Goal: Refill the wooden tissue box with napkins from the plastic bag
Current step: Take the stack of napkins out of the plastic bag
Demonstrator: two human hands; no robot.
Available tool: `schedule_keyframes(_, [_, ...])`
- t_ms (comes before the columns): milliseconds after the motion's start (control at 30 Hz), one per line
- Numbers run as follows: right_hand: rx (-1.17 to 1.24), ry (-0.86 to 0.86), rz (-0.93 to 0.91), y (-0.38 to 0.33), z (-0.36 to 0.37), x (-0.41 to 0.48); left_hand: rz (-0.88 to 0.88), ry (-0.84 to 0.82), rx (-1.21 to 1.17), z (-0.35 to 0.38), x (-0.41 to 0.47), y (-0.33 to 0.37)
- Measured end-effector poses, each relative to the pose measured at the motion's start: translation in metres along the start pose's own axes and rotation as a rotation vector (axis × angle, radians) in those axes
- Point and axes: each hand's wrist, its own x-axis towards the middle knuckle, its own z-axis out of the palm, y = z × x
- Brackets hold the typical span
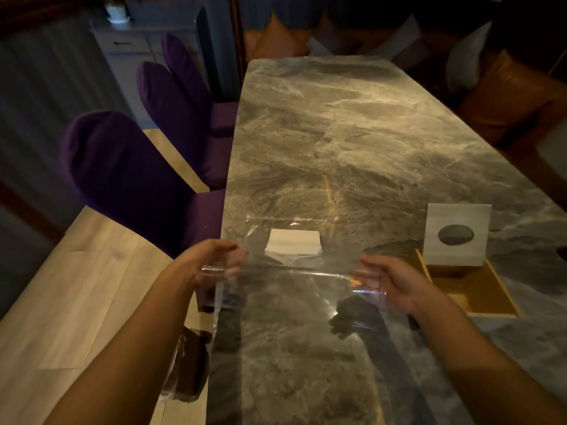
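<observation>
Both forearms reach in from the bottom of the view, and each hand pinches one side of a clear plastic bag stretched between them above the near end of the marble table. Left hand: fingers curled and closed on the bag's left edge, thumb on top, just past the table's left rim. Right hand: fingers likewise closed around the bag's right edge, the plastic bunching into a shiny fold under the fingertips. Between the two hands the film hangs taut and see-through, with glare streaks across it, and its lower part drapes down toward the camera over the table surface. Just beyond the hands, roughly midway between them and seen through or at the far end of the bag, sits a white stack of napkins; whether it lies inside the bag or on the table beyond it cannot be told. Right of the right hand, close by, the wooden tissue box lies open on the table, its pale interior showing. Its lid, light-coloured with a dark oval slot, stands propped at the box's far end. Left of the left hand, purple chairs line the table's edge over a light wood floor
</observation>
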Motion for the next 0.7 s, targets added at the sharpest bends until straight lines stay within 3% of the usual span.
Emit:
schedule_keyframes(267, [-0.056, -0.071, -0.100, -0.013, 0.007, -0.004, 0.053, -0.013, -0.013, -0.007, 0.002, -0.003])
schedule_keyframes(367, [-0.193, -0.140, -0.020, -0.002, 0.004, -0.013, 0.097, -0.027, 0.229, -0.018, 0.003, -0.011])
schedule_keyframes(467, [-0.376, -0.087, 0.068, 0.021, 0.004, -0.020, 0.145, 0.034, 0.428, -0.023, 0.004, -0.021])
schedule_keyframes(600, [-0.475, 0.000, 0.153, 0.062, 0.016, -0.022, 0.228, 0.286, 0.685, -0.018, 0.015, -0.036])
schedule_keyframes(700, [-0.636, -0.027, 0.326, 0.084, 0.033, -0.021, 0.259, 0.440, 1.056, -0.013, 0.027, -0.048])
